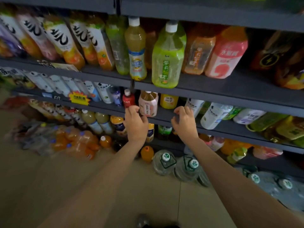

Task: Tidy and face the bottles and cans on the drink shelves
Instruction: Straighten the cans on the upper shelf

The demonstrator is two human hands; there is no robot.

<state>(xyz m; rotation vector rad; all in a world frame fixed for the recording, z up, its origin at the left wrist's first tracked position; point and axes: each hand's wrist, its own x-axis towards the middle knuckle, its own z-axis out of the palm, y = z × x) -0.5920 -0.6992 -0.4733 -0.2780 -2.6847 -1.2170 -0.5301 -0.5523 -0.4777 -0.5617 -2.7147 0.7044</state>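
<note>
a: where's the pink-label tea bottle [148, 104]?
b: front edge of the middle shelf [166, 116], beside the red bottle [128, 100]. the left hand [136, 124] pinches its base.
a: and the right hand [184, 122]?
b: curled, holding nothing, near the white bottle [195, 105]. i'd turn the label forward, keeping it upright.

Dark grey metal shelves [213, 83] carry a lime-green plastic bottle [167, 58], a pink-labelled amber tea bottle [148, 103], and a small red white-capped bottle [128, 99].
</note>
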